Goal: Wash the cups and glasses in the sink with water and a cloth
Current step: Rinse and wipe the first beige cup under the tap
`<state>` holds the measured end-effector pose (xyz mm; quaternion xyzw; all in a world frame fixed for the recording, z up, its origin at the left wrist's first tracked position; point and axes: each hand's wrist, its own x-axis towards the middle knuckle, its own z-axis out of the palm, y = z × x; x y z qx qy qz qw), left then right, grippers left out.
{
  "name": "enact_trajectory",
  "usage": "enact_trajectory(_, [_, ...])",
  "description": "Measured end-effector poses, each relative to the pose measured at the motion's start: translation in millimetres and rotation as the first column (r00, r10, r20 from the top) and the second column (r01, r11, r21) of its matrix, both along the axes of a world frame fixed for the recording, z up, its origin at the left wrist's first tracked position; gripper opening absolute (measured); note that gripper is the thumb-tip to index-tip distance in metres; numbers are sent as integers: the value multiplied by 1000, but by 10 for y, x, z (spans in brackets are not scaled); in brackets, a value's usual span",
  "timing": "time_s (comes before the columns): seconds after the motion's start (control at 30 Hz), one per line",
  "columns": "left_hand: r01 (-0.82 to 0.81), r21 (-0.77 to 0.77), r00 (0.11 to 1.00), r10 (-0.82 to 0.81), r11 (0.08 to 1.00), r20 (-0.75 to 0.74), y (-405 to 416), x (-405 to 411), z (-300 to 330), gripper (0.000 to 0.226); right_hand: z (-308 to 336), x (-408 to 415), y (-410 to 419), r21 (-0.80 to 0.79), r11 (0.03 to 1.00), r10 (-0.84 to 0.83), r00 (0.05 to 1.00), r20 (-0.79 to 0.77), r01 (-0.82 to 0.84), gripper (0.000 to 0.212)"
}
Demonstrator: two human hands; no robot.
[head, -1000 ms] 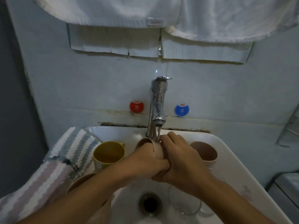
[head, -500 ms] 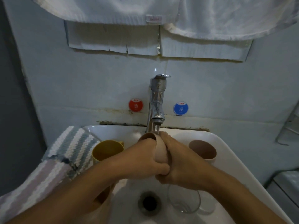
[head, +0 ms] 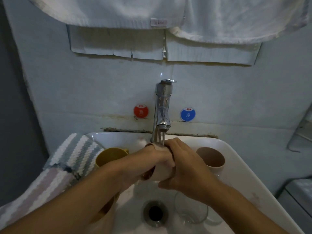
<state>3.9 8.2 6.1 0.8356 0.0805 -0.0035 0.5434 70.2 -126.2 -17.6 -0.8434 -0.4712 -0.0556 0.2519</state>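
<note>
While water from the tap [head: 163,115] runs over the beige cup [head: 160,173] above the sink [head: 239,166], left hand [head: 152,159] and right hand [head: 187,168] fingers clamp its wall; judged light, rigid, wet-slippery, best gripped round the body

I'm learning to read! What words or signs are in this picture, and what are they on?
"OYO" and the character "热": on the red round sticker on the wall.
"OYO" and the character "冷": on the blue round sticker on the wall.
Pink writing on the small tag of the white towel: too blurred to read.
</note>
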Motion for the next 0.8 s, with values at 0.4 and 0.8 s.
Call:
enact_trajectory(0.4, [-82, 152, 994, 69, 985, 88, -80, -52, -15, 17, -45, 5, 8, -25, 998, -55, 998, -25, 54, 101])
enact_trajectory(0.8, [25, 574, 951, -197, 819, 239, 8, -78, -113, 22, 40, 106, -98, -21, 994, 93, 956, -277, -103, 88])
